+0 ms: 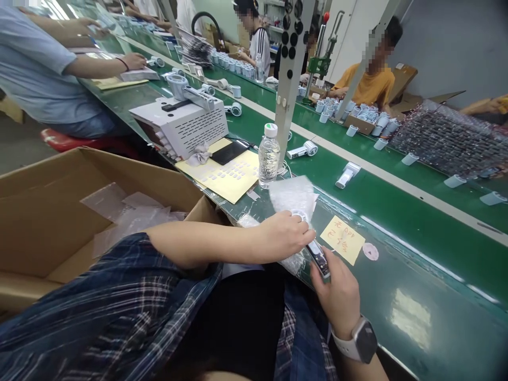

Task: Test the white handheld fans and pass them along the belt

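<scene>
A white handheld device with a round head and a long handle is held between my two hands, low over the near edge of the green bench. Dark electronic parts show along its open handle. My left hand is closed over the head end and hides most of it. My right hand, with a watch on its wrist, grips the lower handle between thumb and fingers. Just beyond my left hand lies a translucent wrapping sheet. A yellow paper note with red handwriting is beside my right hand.
A water bottle stands near a metal post. To the left are a yellow sheet with small stickers, a phone, a vented white box and a cardboard box. Similar devices lie on the green conveyor. Co-workers sit around.
</scene>
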`<act>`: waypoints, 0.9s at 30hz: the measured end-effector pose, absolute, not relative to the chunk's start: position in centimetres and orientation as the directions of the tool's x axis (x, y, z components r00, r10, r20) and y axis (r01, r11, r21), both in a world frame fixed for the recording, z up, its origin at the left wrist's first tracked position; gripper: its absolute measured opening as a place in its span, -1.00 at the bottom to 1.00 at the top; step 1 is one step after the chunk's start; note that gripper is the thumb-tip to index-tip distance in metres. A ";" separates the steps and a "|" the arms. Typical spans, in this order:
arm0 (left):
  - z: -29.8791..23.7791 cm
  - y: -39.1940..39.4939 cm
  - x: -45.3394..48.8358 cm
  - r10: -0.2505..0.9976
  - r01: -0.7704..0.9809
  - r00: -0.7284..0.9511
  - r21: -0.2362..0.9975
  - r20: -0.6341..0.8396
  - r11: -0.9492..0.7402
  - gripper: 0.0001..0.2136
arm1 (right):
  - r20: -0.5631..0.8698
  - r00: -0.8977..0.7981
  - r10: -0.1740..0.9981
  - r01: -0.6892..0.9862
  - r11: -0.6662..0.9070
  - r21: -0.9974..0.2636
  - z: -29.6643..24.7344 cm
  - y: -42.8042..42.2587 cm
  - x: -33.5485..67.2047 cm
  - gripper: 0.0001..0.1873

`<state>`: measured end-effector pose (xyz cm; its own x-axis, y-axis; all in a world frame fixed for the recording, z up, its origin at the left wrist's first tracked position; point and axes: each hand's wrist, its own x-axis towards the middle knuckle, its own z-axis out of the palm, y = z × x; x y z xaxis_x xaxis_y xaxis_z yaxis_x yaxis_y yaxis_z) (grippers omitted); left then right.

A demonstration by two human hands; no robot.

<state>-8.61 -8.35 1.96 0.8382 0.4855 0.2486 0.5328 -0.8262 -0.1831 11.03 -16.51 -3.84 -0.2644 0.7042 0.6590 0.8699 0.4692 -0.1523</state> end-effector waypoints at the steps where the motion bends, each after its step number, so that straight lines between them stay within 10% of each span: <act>1: 2.3 -8.5 -8.7 0.475 0.534 0.837 -0.211 0.273 -0.819 -0.93 | 0.675 -0.207 0.708 0.876 0.442 -0.194 -3.9 -16.5 10.9 -0.70; 13: 0.6 -6.1 -8.9 0.405 0.634 0.645 -0.159 0.648 -0.757 -0.60 | 0.327 0.393 0.859 0.639 0.000 -0.769 -4.8 -17.3 12.4 -0.44; 27: -1.1 -5.1 -8.3 0.521 0.658 0.445 0.129 0.728 -0.742 -0.82 | 0.572 0.172 0.802 0.809 0.216 -0.546 -5.2 -17.2 11.6 -0.56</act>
<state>-8.30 -5.07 -1.13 0.4449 0.5212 0.7283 0.6575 -0.7422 0.1295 11.56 -17.17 -5.23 0.1720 0.8023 0.5716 0.8093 0.2157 -0.5463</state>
